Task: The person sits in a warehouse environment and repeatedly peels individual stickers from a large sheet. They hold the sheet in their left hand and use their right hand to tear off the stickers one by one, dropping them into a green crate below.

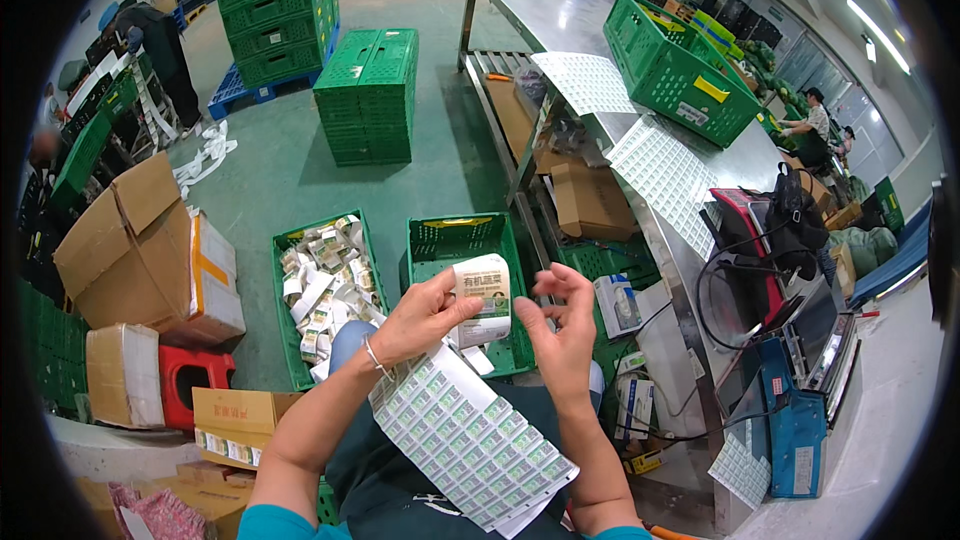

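Observation:
My left hand (424,315) pinches a printed paper label (484,292) between thumb and fingers; the label curls at its top and bottom. To the right of it my right hand (559,322) is raised with fingers bent and apart, holding nothing that shows. A sheet of small green and white stickers (472,442) lies across my lap, over a dark apron. Beyond my left forearm a green plastic crate (281,300) is full of loose curled labels (330,270). Behind my hands stands a second green crate (457,229), its inside partly hidden.
At right, a steel table (525,7) carries more sticker sheets (664,172), a tilted green crate (675,75) and a black bag (795,217). Cardboard boxes (127,240) and a red stool (199,371) stand at left. Folded green crates (367,105) are stacked ahead. Several people work farther off.

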Motion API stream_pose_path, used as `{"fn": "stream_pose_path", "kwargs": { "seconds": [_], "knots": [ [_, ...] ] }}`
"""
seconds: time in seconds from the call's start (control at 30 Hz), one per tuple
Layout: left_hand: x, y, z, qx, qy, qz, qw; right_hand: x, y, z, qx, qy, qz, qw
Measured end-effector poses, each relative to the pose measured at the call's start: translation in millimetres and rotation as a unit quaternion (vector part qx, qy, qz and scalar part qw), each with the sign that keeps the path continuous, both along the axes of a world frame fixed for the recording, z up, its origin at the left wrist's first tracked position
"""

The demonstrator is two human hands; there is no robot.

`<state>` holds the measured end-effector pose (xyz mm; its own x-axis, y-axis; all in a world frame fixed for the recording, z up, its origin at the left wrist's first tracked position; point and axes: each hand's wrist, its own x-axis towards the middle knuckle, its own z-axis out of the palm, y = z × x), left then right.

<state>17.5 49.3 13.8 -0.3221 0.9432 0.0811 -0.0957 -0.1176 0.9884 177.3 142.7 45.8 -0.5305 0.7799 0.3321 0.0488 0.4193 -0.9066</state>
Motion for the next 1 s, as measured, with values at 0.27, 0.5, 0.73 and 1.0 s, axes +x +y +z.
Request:
{"fn": "stream_pose_path", "kwargs": {
  "seconds": [0.27,0.5,0.73,1.0],
  "knots": [
    [0,14,8,-0.025,-0.042,0.003,0.999,-38,23,1,-0.154,0.098,0.146,0.972],
    [-23,8,23,-0.051,0.308,0.145,0.939,26,54,19,-0.284,-0.099,0.224,0.927],
    [-17,13,23,-0.084,0.422,0.127,0.894,38,24,10,-0.028,-0.251,0.263,0.931],
    [-18,9,19,-0.130,0.491,0.134,0.851,33,10,-1,0.032,-0.272,0.265,0.924]
  ]
}}
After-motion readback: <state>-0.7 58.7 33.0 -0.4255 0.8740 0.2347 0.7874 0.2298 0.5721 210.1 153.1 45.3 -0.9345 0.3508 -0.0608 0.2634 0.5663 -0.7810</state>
